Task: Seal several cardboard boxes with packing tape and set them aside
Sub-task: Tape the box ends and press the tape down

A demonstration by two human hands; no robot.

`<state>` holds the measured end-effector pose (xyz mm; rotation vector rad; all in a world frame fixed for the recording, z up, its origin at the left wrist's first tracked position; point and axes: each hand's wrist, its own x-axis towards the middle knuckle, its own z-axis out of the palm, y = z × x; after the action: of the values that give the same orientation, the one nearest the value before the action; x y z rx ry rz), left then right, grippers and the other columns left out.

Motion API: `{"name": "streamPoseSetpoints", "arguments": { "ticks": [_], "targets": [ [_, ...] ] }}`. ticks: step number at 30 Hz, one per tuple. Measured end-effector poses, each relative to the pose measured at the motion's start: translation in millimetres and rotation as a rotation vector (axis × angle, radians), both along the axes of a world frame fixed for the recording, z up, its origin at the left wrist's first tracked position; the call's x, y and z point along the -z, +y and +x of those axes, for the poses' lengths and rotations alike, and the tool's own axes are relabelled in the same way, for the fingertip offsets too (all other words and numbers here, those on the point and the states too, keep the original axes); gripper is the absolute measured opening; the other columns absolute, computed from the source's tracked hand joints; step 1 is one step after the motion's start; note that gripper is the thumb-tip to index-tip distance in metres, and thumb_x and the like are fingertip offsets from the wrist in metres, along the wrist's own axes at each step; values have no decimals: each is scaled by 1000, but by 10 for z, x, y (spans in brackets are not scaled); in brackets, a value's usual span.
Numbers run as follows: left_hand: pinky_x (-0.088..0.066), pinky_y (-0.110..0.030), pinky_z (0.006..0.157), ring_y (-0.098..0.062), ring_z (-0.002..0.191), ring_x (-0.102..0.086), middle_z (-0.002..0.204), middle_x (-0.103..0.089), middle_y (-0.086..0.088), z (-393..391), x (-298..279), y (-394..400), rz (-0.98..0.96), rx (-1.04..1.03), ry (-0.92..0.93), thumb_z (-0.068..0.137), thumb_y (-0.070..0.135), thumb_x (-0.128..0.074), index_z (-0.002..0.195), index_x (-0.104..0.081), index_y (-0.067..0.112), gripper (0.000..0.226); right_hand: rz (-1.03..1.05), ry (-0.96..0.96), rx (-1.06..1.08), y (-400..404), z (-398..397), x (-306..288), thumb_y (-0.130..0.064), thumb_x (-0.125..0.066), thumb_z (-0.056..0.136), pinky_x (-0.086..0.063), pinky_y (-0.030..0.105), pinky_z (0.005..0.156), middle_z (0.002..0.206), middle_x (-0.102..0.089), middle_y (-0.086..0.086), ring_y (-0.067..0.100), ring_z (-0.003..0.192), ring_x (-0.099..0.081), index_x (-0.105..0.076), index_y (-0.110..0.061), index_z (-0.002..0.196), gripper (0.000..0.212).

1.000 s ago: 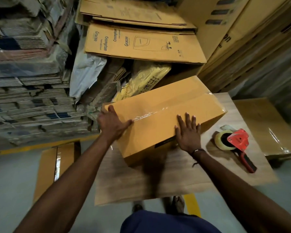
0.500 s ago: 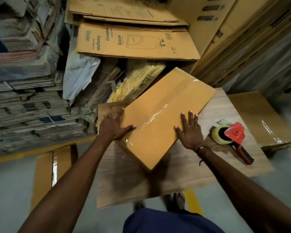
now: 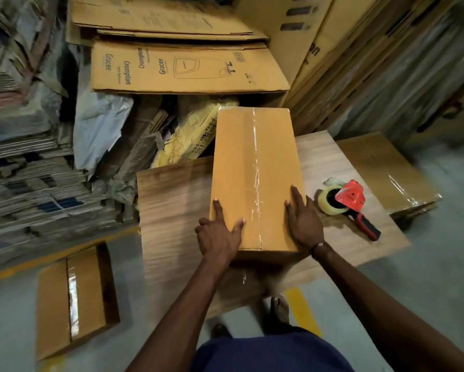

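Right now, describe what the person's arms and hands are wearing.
Both forearms are bare, with no sleeves in view and no gloves. The left hand shows no rings or bands. The right hand has a thin dark band around its wrist, a cord or bracelet; finer detail is too small to tell. No watch is visible on either arm.

Flattened printed cartons (image 3: pixel 182 67), yellow sack (image 3: pixel 188 138), wooden board (image 3: pixel 172 200).

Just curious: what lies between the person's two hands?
In the head view, the near end of the taped box lies between the left hand and right hand.
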<state>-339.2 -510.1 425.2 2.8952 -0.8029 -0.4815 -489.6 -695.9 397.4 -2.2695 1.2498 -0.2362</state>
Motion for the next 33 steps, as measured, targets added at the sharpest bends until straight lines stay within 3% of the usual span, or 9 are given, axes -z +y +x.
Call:
{"name": "streamPoseSetpoints", "arguments": {
  "ticks": [3, 6, 9, 17, 21, 23, 25, 28, 33],
  "targets": [
    [-38, -38, 76, -37, 103, -58, 129, -48, -28, -41, 13, -45, -12, -17, 12, 93, 83, -23, 165, 9, 27, 96, -72, 8, -38, 96, -214, 74, -57, -27, 108, -56, 53, 86, 162, -31, 18, 45, 124, -59, -17, -44, 163, 57],
    [-48, -40, 84, -39, 104, -60, 129, -49, -26, -50, 19, -107, -94, -35, 39, 92, 84, -28, 165, 2, 25, 99, -87, 4, -86, -148, -157, 80, -57, -24, 108, -52, 55, 94, 163, -30, 21, 46, 132, -52, -18, -40, 164, 59],
    [-50, -43, 91, -39, 109, -60, 133, -49, -27, -65, -7, -283, -135, -35, 67, 92, 83, -30, 163, -2, 21, 99, -80, 9, -171, -520, -94, 84, -70, -13, 100, -55, 58, 94, 162, -31, 19, 47, 126, -57, -11, -47, 162, 67],
    [-49, -43, 92, -38, 113, -58, 131, -52, -26, -15, -45, -699, -144, -81, 77, 91, 85, -31, 161, -6, 20, 99, -20, 46, -268, -1120, 114, 75, -77, -7, 94, -51, 65, 97, 166, -26, 15, 46, 121, -60, -7, -48, 161, 73],
    [-45, -47, 100, -42, 128, -48, 144, -40, -27, 19, -139, -841, -25, -115, 146, 91, 84, -34, 162, -7, 19, 100, 86, 28, -376, -1325, 114, 4, -72, -20, 99, -48, 62, 105, 168, -21, 13, 43, 131, -54, -4, -47, 162, 69],
    [-41, -54, 104, -44, 135, -36, 151, -27, -25, 41, -272, -960, 71, -155, 104, 89, 81, -46, 156, -19, 18, 96, 130, -86, -385, -1447, 15, -28, -66, -31, 104, -46, 57, 108, 164, -32, 11, 36, 133, -53, -9, -47, 162, 65],
    [-37, -55, 107, -44, 139, -30, 153, -23, -24, -2, -411, -1150, 77, -136, 30, 87, 70, -58, 150, -31, 12, 90, 122, -220, -306, -1593, -176, -23, -63, -37, 106, -51, 52, 102, 154, -48, 9, 26, 120, -61, -20, -43, 160, 60],
    [-45, -46, 98, -36, 128, -45, 141, -42, -17, -160, -522, -1553, -190, -26, -6, 93, 52, -62, 140, -43, 11, 65, 57, -314, -203, -1839, -557, 78, -60, -42, 106, -58, 48, 89, 135, -63, 6, 15, 99, -68, -38, -31, 153, 55],
    [-51, -34, 89, -20, 100, -65, 109, -69, -2, -531, -467, -2499, -578, 105, 372, 95, 35, -69, 114, -62, 15, 28, 5, -238, 52, -2303, -1353, 383, -62, -41, 99, -55, 46, 86, 122, -58, 9, 27, 102, -63, -53, -20, 132, 55]
  ]
}}
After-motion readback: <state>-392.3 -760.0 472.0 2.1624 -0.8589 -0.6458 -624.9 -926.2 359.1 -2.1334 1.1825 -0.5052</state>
